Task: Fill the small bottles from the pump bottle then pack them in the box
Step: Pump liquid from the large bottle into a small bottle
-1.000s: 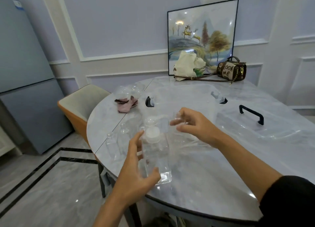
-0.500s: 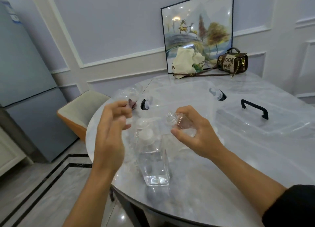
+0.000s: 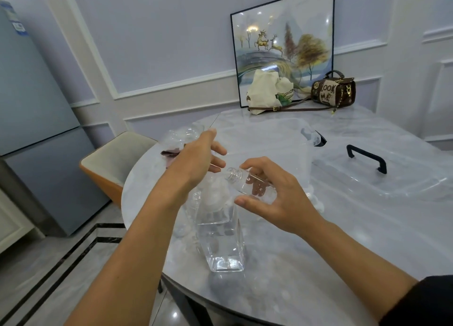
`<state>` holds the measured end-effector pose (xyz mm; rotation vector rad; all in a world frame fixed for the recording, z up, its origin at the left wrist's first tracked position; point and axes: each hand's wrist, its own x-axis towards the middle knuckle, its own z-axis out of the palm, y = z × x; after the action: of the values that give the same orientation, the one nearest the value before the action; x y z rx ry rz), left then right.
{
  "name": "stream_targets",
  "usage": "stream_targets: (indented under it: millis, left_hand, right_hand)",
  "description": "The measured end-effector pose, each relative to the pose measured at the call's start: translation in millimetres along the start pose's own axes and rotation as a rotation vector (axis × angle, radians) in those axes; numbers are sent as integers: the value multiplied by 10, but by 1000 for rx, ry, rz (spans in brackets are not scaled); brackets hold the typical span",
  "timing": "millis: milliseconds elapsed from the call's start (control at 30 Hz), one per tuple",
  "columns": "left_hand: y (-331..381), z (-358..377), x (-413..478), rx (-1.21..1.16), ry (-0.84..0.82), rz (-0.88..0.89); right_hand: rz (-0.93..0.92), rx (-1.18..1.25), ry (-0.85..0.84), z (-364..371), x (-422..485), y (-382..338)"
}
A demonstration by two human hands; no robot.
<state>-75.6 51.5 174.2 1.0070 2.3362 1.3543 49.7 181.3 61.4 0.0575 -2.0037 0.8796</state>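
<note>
A: Start at the left. What is different from a second ago?

B: The left hand [image 3: 196,159] has let go of the pump bottle [image 3: 224,244]. It was wrapped round the body, low in the frame. Now it sits higher, left of centre, over the pump head. The fingers are fairly straight and a little apart, and I see nothing held in them. I cannot tell whether the palm touches the pump.

A: And the pump bottle itself?

B: It stands upright at lower centre, near the table [image 3: 318,240] edge, with clear liquid in it and no hand steadying it.

A: Moving right?

B: The small bottle [image 3: 247,183] is uncapped and tilted, mouth toward the left hand. The right hand [image 3: 279,198] pinches it, thumb beneath and fingers curled over the top. It has been brought in close to the pump head.

A: So filling is about to start?

B: I think so. The mouth looks lined up for the nozzle, and the bottle looks empty, though clear plastic makes that hard to judge. Packing is still ahead: the clear box [image 3: 282,142] waits behind at upper centre, and its lid [image 3: 382,178] lies apart at the right.
</note>
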Motion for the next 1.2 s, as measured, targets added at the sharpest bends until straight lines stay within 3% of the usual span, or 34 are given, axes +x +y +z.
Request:
stream_targets:
  millis: [467,933,1200]
  left_hand:
    - [7,120,64,333,-185,-2]
    - [49,82,24,375,-318,22]
    - [155,11,20,413,-308,136]
  right_hand:
    - [-8,15,-71,2,-13,10]
    - [-22,73,-78,15,-99,56]
    - [-15,95,-53,12,-114,-49]
